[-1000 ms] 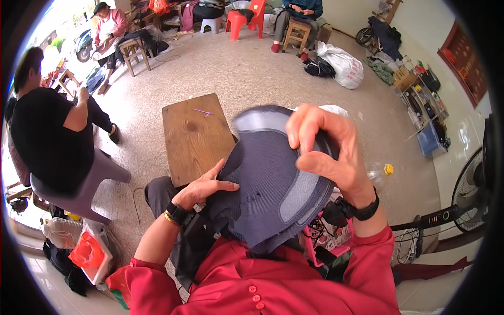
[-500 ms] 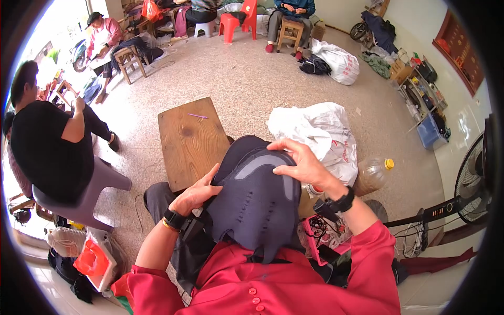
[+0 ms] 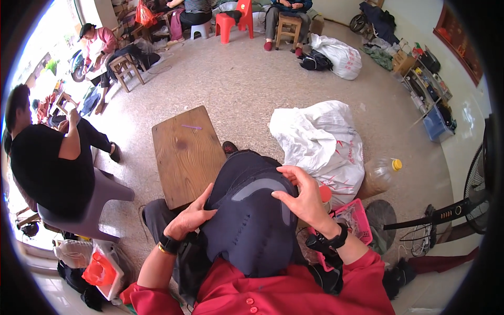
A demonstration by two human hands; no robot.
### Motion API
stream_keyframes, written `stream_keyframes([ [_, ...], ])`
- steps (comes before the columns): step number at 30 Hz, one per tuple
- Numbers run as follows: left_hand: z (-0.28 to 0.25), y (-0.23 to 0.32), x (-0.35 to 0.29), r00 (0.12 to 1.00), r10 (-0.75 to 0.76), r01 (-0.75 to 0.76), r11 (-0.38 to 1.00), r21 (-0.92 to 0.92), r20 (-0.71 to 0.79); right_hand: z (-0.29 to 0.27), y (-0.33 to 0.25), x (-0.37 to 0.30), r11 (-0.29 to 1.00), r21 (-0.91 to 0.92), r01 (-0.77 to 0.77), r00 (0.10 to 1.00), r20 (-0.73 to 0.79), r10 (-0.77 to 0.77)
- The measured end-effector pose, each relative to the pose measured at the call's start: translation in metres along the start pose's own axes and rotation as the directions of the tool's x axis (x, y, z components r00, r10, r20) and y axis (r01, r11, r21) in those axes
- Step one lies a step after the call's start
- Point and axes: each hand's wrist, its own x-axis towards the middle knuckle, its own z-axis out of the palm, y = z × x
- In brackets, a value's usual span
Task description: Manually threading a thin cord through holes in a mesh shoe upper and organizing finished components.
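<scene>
A dark navy cloth hood spreads over my lap, with a curved grey strip near its far end and two rows of small slits down the middle. My left hand grips its left edge, thumb on top and the other fingers partly hidden underneath. On the right, my right hand is closed on the far right edge beside the grey strip, thumb and forefinger curved toward each other on the cloth.
A wooden stool with a purple stick stands ahead. To the right are a white sack, a pink basket, a yellow-capped plastic bottle and a fan. A person sits at left; others sit farther back.
My view has shifted slightly, and the pink basket shows more beside my right wrist. Both hands keep hold of the hood, which lies a little lower in view.
</scene>
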Motion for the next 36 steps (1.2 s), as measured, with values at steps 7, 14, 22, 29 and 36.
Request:
stream_keyframes([
  [7, 0.006, 0.016, -0.006, 1.0, -0.023, 0.024, 0.992, 0.124, -0.008, -0.005, 0.026, -0.007, 0.994, 0.034, -0.102, 0.994, -0.034, 0.104],
  [14, 0.012, 0.025, 0.005, 0.998, -0.054, 0.061, 0.98, 0.19, -0.042, -0.01, 0.028, 0.0, 0.973, 0.203, -0.114, 0.993, 0.0, 0.117],
  [22, 0.011, 0.035, 0.0, 0.999, -0.04, 0.032, 0.955, 0.294, 0.021, -0.022, 0.012, 0.009, 0.945, 0.313, -0.092, 0.99, 0.129, 0.054],
  [29, 0.02, 0.044, 0.001, 0.994, 0.037, -0.065, 0.956, 0.287, 0.101, -0.023, 0.003, 0.016, 0.988, 0.148, 0.038, 0.992, 0.109, -0.055],
  [36, 0.021, 0.038, 0.0, 0.997, 0.038, -0.055, 0.962, 0.269, 0.071, -0.024, 0.007, 0.013, 0.997, -0.02, 0.073, 0.992, 0.108, -0.07],
])
